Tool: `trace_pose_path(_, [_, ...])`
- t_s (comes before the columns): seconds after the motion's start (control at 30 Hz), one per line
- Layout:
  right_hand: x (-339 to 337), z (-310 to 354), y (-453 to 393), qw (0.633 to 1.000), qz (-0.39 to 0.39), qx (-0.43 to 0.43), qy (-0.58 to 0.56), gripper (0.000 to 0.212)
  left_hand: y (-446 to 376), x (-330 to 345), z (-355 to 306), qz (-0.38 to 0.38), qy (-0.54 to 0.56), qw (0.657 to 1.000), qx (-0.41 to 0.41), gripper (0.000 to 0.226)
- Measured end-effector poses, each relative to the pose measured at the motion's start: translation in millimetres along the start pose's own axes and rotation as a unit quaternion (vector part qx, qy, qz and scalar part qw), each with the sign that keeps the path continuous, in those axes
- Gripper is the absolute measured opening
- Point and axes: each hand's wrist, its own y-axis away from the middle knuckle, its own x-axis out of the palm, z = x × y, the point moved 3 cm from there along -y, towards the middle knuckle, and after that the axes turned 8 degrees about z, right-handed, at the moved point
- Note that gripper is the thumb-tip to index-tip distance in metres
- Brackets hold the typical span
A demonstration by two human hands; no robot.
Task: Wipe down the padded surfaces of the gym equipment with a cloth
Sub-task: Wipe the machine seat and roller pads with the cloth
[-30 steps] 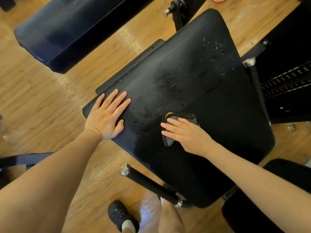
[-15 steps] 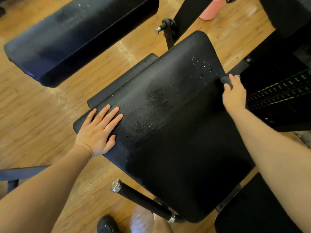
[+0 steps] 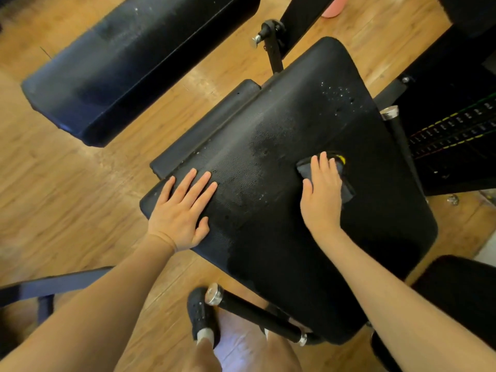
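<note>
A black padded seat [image 3: 281, 237] fills the middle of the view, with a wet patch and droplets near its far end. My left hand [image 3: 182, 210] lies flat on the seat's left corner, fingers spread, holding nothing. My right hand [image 3: 322, 194] presses a dark grey cloth [image 3: 346, 183] with a yellow edge against the pad, right of centre. Most of the cloth is hidden under my palm and fingers.
A second long black pad [image 3: 128, 60] stands to the upper left over the wooden floor [image 3: 53, 183]. A black handle bar with a chrome cap [image 3: 214, 294] juts out below the seat. A weight stack [image 3: 456, 130] is at right, my shoe [image 3: 201, 315] below.
My right hand swept the cloth from the seat's middle to its far right edge, then back toward the centre right. My left hand stayed flat on the left corner.
</note>
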Motion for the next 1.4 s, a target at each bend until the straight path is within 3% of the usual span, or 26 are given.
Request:
trace_pose_path(0.27, [84.3, 97.3, 124.9, 0.981, 0.092, -0.162, 0.063, 0.066, 0.6, 0.1, 1.6, 0.01, 0.006, 1.0, 0.014, 0.067])
trace_pose_path(0.37, [89.7, 100.6, 131.2, 0.98, 0.072, -0.175, 0.057, 0.064, 1.1, -1.1, 2.6, 0.012, 0.014, 1.0, 0.022, 0.066])
trace_pose_path(0.47, [94.2, 95.8, 137.4, 0.958, 0.046, -0.267, 0.089, 0.049, 0.9, -3.4, 1.7, 0.009, 0.017, 0.999, 0.028, 0.066])
trace_pose_path(0.57, [97.6, 92.2, 137.1, 0.944, 0.054, -0.31, 0.099, 0.049, 1.4, -4.2, 2.1, 0.004, 0.022, 0.999, 0.032, 0.065])
trace_pose_path(0.63, [96.0, 91.1, 132.4, 0.921, 0.062, -0.366, 0.122, 0.048, 1.5, -4.0, 2.0, 0.002, 0.026, 0.999, 0.034, 0.065])
trace_pose_path(0.8, [82.7, 78.4, 107.1, 0.803, 0.084, -0.549, 0.216, 0.047, 2.0, -3.9, 2.5, 0.004, 0.029, 0.999, 0.03, 0.065])
trace_pose_path(0.93, [65.6, 60.5, 81.6, 0.774, 0.105, -0.582, 0.226, 0.06, 2.6, -3.4, 2.5, 0.009, 0.024, 0.999, 0.023, 0.066])
trace_pose_path(1.0, [47.8, 44.6, 60.2, 0.781, 0.094, -0.575, 0.223, 0.063, 1.2, -3.1, 2.4, 0.014, 0.013, 1.0, 0.021, 0.067])
trace_pose_path(1.2, [-13.0, -28.8, -34.9, 0.851, 0.034, -0.487, 0.195, 0.056, 0.1, -0.9, 0.2, 0.022, 0.009, 1.0, -0.006, 0.069])
trace_pose_path(1.33, [-55.1, -64.6, -95.2, 0.93, 0.001, -0.335, 0.154, 0.058, -1.0, -2.6, -1.5, 0.029, 0.017, 0.999, -0.01, 0.068])
trace_pose_path(1.4, [-75.1, -78.4, -120.2, 0.949, 0.0, -0.282, 0.144, 0.057, -1.1, -2.5, -1.3, 0.026, 0.021, 0.999, -0.017, 0.067])
